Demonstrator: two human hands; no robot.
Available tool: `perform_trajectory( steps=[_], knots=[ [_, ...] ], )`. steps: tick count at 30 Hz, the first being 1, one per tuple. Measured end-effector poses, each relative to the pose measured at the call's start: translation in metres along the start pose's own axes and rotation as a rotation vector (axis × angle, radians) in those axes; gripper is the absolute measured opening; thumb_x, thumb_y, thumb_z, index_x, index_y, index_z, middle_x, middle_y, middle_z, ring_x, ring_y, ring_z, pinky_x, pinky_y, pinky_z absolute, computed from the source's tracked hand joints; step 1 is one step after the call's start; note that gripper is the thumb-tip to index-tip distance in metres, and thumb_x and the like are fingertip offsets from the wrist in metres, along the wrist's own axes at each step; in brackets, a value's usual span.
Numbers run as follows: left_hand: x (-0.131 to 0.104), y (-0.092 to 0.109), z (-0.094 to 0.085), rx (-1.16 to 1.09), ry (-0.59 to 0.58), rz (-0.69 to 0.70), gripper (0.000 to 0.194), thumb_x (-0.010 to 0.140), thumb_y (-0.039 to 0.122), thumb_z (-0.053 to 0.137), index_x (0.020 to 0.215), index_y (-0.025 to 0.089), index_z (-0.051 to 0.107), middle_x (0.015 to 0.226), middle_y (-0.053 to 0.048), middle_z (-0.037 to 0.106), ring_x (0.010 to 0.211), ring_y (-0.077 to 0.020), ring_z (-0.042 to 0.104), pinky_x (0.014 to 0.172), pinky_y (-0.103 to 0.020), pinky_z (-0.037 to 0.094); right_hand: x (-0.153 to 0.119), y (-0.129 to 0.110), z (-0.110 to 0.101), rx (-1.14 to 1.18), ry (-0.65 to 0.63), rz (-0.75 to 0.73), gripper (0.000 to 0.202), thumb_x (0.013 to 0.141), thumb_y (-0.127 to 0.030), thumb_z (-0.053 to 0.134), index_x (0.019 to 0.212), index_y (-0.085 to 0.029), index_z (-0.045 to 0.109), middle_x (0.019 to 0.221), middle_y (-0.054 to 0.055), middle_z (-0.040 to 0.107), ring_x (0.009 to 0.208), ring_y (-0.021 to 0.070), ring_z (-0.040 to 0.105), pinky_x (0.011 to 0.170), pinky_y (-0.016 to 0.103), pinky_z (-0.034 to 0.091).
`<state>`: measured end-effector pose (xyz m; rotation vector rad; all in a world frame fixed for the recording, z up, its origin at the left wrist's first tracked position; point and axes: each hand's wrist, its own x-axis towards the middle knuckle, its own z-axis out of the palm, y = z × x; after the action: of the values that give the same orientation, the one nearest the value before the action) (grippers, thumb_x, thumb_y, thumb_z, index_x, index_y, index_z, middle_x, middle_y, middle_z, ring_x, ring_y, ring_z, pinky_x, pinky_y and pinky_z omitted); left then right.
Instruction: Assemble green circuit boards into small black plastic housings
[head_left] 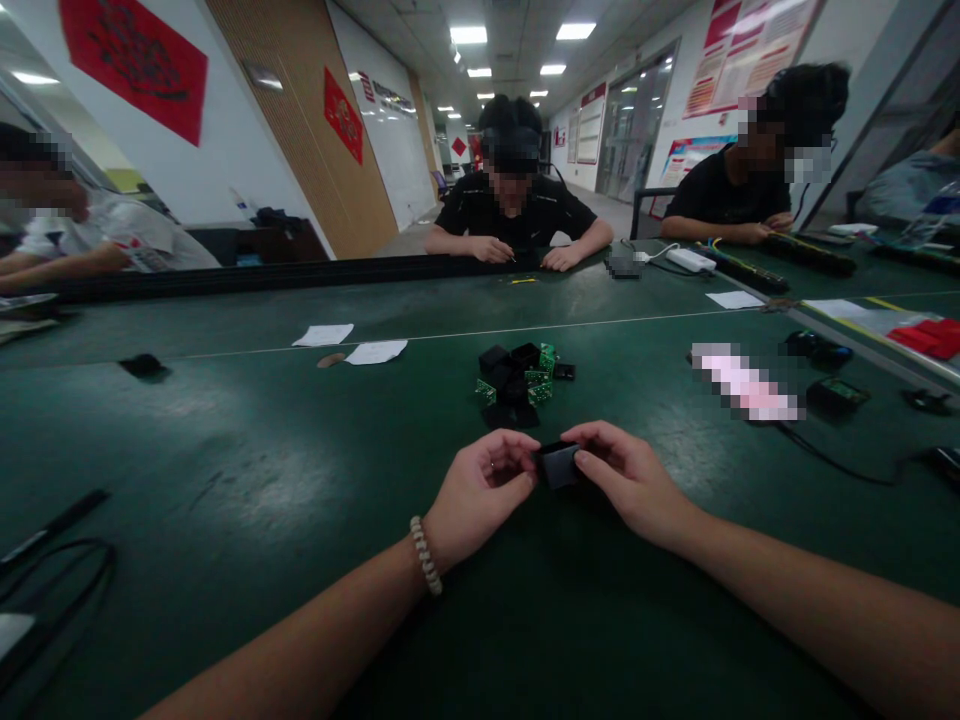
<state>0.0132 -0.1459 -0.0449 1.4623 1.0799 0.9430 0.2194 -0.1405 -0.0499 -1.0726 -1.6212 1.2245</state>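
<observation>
A small black plastic case [561, 468] is held just above the green table, between both hands. My left hand [487, 490], with a beaded bracelet on its wrist, pinches the case's left end. At the other end, the thumb and fingers of my right hand [626, 478] close on it. The inside of the case is hardly visible. Just beyond the hands lies a pile of black plastic parts [510, 375], mixed with green circuit boards [541, 385]. A small black piece [565, 372] rests at the pile's right side.
Paper slips [376, 352] lie left of the pile. A pixelated pink object [746, 385] and a black cable [840, 465] are on the right. A pen [56, 530] lies at far left. Across the table [247, 560], a person [517, 200] works; others sit on both sides.
</observation>
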Motion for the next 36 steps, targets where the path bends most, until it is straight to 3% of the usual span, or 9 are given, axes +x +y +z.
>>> perform_trajectory(
  steps=[36],
  knots=[
    [0.0001, 0.0007, -0.0008, 0.000, -0.013, -0.019, 0.021, 0.080, 0.016, 0.066, 0.100, 0.017, 0.064, 0.089, -0.003, 0.067, 0.079, -0.0157, 0.063, 0.075, -0.030, 0.052, -0.0011, -0.0027, 0.0003, -0.027, -0.040, 0.013, 0.022, 0.089, -0.027, 0.055, 0.107, -0.018, 0.062, 0.098, 0.006, 0.067, 0.088, 0.0199, 0.065, 0.077, 0.035, 0.055]
  ],
)
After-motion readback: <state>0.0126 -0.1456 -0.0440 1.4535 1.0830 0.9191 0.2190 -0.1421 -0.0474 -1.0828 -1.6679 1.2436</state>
